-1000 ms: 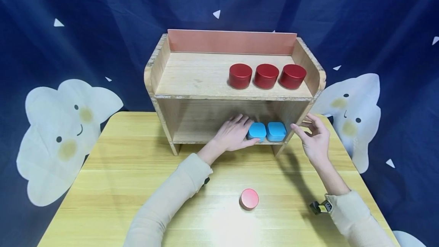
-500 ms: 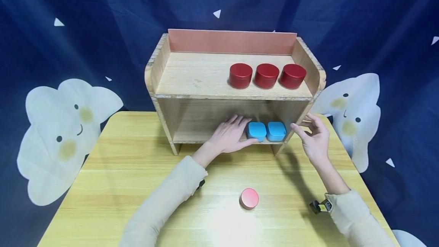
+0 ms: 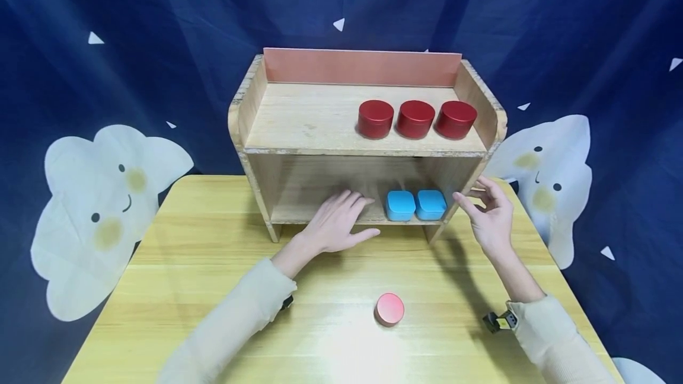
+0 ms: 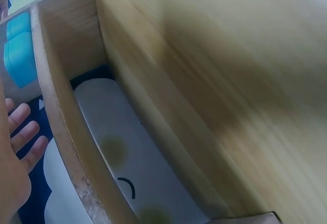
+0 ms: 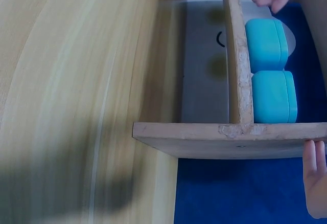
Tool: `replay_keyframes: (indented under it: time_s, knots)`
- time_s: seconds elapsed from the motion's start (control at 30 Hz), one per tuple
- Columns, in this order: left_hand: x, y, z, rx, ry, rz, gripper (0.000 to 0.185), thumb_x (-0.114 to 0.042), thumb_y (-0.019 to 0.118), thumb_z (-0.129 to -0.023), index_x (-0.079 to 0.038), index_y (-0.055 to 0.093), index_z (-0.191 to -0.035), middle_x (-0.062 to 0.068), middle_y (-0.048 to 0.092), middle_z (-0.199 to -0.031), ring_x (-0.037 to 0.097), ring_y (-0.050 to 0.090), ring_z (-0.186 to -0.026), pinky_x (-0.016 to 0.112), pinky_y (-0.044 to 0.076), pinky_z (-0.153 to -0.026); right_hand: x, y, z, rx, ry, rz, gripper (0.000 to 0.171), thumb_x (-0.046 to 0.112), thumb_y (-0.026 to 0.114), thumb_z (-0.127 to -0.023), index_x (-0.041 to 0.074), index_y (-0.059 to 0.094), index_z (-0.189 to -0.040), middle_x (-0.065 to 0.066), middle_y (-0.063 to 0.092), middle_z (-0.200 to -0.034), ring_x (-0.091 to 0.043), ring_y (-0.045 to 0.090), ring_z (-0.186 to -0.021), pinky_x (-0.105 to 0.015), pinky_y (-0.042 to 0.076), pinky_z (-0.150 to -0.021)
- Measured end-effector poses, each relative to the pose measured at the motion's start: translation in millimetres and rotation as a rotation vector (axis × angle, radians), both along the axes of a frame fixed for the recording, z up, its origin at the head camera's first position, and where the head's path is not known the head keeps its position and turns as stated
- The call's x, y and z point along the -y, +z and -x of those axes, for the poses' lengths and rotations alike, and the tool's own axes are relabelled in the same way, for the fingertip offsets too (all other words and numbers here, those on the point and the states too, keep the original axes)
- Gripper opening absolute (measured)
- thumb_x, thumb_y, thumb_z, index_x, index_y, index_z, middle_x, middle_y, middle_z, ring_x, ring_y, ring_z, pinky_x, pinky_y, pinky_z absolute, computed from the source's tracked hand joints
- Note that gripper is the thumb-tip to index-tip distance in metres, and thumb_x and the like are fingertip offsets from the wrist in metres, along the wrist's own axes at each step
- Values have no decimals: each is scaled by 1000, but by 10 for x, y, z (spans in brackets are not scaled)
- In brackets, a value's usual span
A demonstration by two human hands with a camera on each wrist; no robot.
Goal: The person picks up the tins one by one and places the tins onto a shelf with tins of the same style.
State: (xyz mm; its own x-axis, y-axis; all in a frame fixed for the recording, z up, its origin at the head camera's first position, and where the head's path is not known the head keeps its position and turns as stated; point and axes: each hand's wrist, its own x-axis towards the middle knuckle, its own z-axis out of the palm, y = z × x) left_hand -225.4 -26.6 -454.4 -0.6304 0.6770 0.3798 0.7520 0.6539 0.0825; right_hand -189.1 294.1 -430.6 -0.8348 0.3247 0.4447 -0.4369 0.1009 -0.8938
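Two square blue tins [image 3: 415, 205] stand side by side, touching, at the right end of the lower shelf of a two-tier wooden shelf unit [image 3: 368, 150]. The left hand [image 3: 336, 225] lies at the shelf's front edge just left of the nearer tin, apart from it, fingers extended and relaxed, holding nothing. The right hand [image 3: 488, 212] is poised beside the unit's right side panel, fingers loosely spread; its fingertips appear to touch the panel's outer face, and it grips nothing. In the right-wrist view both tins [image 5: 270, 70] sit just behind the shelf's front lip, flush with one another.

Judged from their look, the tins are rigid, light metal boxes with rounded corners and smooth painted lids, likely slippery under dry fingertips. A sound hold would take one tin across two opposite side walls, thumb against fingers, since the neighbouring tin blocks one flank and the shelf above limits access from overhead.

Three round red tins [image 3: 416, 118] stand in a row on the upper shelf. A small round pink tin [image 3: 389, 309] rests on the yellow wooden table [image 3: 187, 277], near its front, well apart from both hands.
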Motion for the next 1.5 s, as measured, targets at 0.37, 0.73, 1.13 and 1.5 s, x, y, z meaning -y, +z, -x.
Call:
replay_keyframes:
  time_s: [0.37,0.73,1.13,1.5]
  knots:
    - [113,-70,-251,-8,-60,47,67,-65,61,-97,-11,62,-137,2,68,-127,19,63,-115,38,56,-102,1,15,-8,6,-1,-9,49,-20,73,-84,1,71,-129,12,75,-109,1,73,-88,-11,59,-70]
    - [126,-211,-503,-3,-164,103,71,-69,57,-98,-14,59,-143,-1,68,-130,17,62,-119,33,54,-99,-6,6,-18,-3,3,-5,49,-21,73,-84,1,72,-128,12,75,-109,1,73,-88,-12,59,-71]
    - [77,-441,-787,102,-259,218,80,-77,53,-95,-16,56,-147,-4,66,-134,14,60,-127,38,52,-111,3,16,-4,-8,2,-14,48,-20,74,-84,2,72,-127,13,75,-108,1,73,-89,-12,59,-71]
    - [-5,-581,-918,123,-305,231,82,-81,53,-92,-19,56,-146,-6,66,-133,10,60,-124,31,51,-103,6,1,-7,4,1,10,48,-21,73,-84,3,73,-126,12,75,-108,1,73,-88,-12,59,-70]
